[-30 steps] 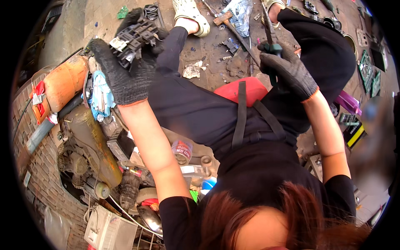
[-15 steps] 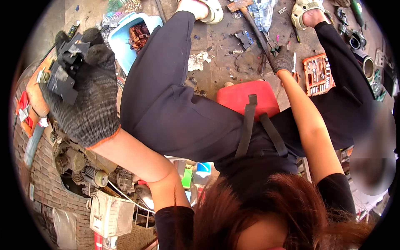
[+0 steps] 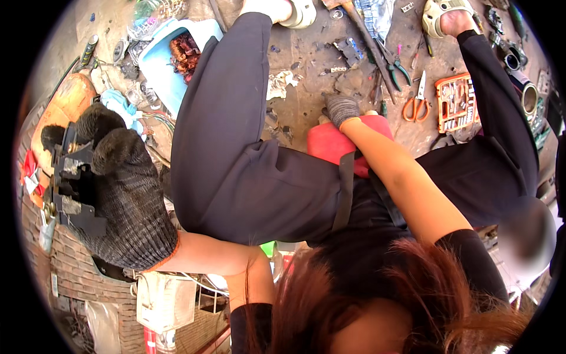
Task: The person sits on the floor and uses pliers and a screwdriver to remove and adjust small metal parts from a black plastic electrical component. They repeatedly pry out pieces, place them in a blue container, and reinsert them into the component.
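Left hand [image 3: 127, 197], gloved: raised closer to the camera than half a second ago, clenched around a black metal part [image 3: 71, 186] on its far left; part thus lifted clear of the floor clutter. Right hand [image 3: 342, 109], gloved: lowered beyond the red stool [image 3: 330, 141], fingers hidden, grasp cannot be told; orange-handled scissors [image 3: 417, 103] just right of it.

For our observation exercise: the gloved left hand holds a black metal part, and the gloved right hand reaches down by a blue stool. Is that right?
Not quite. In the head view the stool by the right hand is red, not blue. The left hand does hold a black metal part.
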Available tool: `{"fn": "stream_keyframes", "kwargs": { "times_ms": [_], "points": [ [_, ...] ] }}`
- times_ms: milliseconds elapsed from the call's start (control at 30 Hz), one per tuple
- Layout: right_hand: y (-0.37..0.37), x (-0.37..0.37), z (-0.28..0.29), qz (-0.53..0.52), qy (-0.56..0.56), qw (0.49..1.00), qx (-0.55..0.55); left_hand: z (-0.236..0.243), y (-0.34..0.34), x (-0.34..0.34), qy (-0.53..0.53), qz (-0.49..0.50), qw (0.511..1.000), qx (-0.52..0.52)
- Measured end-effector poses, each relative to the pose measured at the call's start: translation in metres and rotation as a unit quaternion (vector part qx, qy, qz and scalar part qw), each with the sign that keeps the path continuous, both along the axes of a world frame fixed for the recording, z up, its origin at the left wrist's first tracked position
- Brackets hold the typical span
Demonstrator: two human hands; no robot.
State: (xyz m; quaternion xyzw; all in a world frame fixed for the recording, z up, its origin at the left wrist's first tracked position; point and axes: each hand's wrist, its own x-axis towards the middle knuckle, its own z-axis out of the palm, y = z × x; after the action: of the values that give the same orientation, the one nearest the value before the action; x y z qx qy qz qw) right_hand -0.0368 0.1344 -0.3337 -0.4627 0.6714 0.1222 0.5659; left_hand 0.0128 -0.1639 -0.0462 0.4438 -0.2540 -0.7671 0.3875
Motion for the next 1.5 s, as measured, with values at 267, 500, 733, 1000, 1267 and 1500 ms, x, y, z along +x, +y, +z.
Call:
{"fn": "stream_keyframes", "kwargs": {
  "times_ms": [267, 500, 733, 1000, 1267, 1500],
  "points": [
    [0.008, 0.014, -0.027, -0.004, 0.037, 0.994, -0.106, -0.133, -0.008, -0.067, -0.112, -0.105, 0.988, -0.021],
    [0.01, 0.013, -0.025, -0.059, 0.039, 0.996, -0.057, -0.159, -0.013, -0.082, -0.203, -0.156, 0.962, -0.091],
    [-0.055, -0.049, 0.028, -0.229, 0.014, 0.971, -0.066, -0.183, -0.02, -0.092, -0.266, -0.194, 0.934, -0.137],
    [-0.17, -0.206, 0.048, -0.457, 0.176, 0.784, -0.381, -0.202, -0.04, -0.106, -0.339, -0.208, 0.899, -0.184],
    [-0.257, -0.297, 0.009, -0.255, 0.259, 0.835, -0.413, -0.207, -0.051, -0.106, -0.369, -0.214, 0.877, -0.221],
    [-0.233, -0.249, 0.047, -0.308, 0.26, 0.814, -0.419, -0.198, -0.044, -0.092, -0.368, -0.215, 0.871, -0.244]
  ]
}}
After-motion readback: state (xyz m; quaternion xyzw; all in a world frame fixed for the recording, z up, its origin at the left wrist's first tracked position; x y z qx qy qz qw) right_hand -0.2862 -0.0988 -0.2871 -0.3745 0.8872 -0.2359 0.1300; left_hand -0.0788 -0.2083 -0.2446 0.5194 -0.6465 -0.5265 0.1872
